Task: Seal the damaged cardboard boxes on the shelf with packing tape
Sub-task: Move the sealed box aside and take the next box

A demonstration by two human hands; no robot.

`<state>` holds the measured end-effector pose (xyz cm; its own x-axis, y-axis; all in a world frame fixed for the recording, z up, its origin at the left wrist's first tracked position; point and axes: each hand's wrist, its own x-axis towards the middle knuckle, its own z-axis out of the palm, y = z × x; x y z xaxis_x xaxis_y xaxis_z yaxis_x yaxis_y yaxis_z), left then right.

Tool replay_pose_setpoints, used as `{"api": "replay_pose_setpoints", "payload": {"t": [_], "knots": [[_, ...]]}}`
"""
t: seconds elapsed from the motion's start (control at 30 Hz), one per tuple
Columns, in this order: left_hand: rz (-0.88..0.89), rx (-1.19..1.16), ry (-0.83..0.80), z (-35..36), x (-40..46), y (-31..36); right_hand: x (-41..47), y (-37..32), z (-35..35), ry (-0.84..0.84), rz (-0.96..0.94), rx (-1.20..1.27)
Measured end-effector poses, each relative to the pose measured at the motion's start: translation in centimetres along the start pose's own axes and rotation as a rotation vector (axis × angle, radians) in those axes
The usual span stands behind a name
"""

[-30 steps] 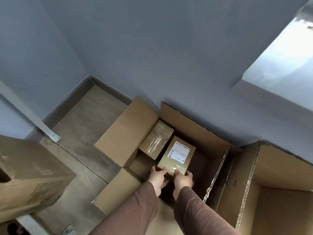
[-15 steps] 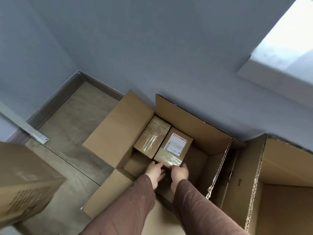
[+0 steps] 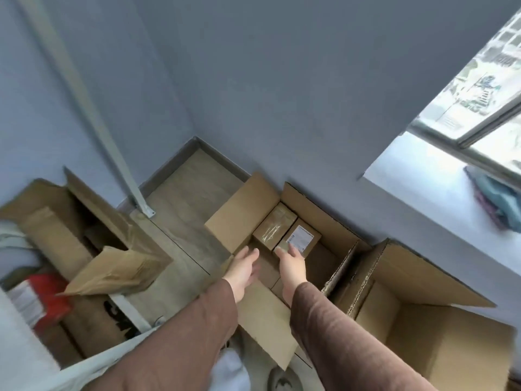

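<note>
A large open carton [image 3: 284, 221] sits on the floor against the grey wall, its flaps splayed; it serves here as the landmark; right of the carton stands a second, empty carton [image 3: 423, 320] with a torn corrugated edge; left of it, across bare floor, a crumpled box [image 3: 84, 249] with bent flaps leans by a white post [image 3: 93, 114]; above and right of the carton, a window sill [image 3: 423, 193] holds folded cloth. Inside the carton, at its far side, two small boxes lie side by side and touching: a plain box [image 3: 275, 228] with clear tape across its top, and a labelled box [image 3: 300, 239] just right of it. The left hand [image 3: 244, 266], fingers spread and holding nothing, hovers over the carton's near-left corner; the right hand [image 3: 291, 263], fingers loosely extended, reaches toward the labelled box's near edge; whether the fingertips touch it cannot be told. No tape roll is in view. Judged by size, the small boxes should be light and stiff, their taped tops slick; the surest hold is probably across the short sides, thumbs on the near face; the big cartons' flaps look floppy and would need pressing flat before taping.
</note>
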<state>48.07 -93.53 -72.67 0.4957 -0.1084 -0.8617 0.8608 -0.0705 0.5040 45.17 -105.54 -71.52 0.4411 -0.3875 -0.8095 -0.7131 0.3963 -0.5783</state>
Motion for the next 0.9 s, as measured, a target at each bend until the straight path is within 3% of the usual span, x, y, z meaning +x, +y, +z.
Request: {"api": "replay_pose_setpoints", "payload": {"t": [0.23, 0.47, 0.67, 0.9], "knots": [[0.284, -0.052, 0.072, -5.0, -20.5, 9.3, -20.6, -10.2, 2.3, -0.259, -0.352, -0.228], [0.671, -0.192, 0.267, -9.7, -43.0, 12.0, -42.1, -15.5, 2.4, -0.431, -0.71, -0.315], [0.952, -0.249, 0.381, -16.2, -59.6, 10.2, -58.8, -15.4, 4.6, -0.64, -1.0, -0.273], [1.152, -0.377, 0.578, -28.9, -75.4, 3.7, -75.4, -8.8, 11.5, -0.941, -1.129, -0.274]]}}
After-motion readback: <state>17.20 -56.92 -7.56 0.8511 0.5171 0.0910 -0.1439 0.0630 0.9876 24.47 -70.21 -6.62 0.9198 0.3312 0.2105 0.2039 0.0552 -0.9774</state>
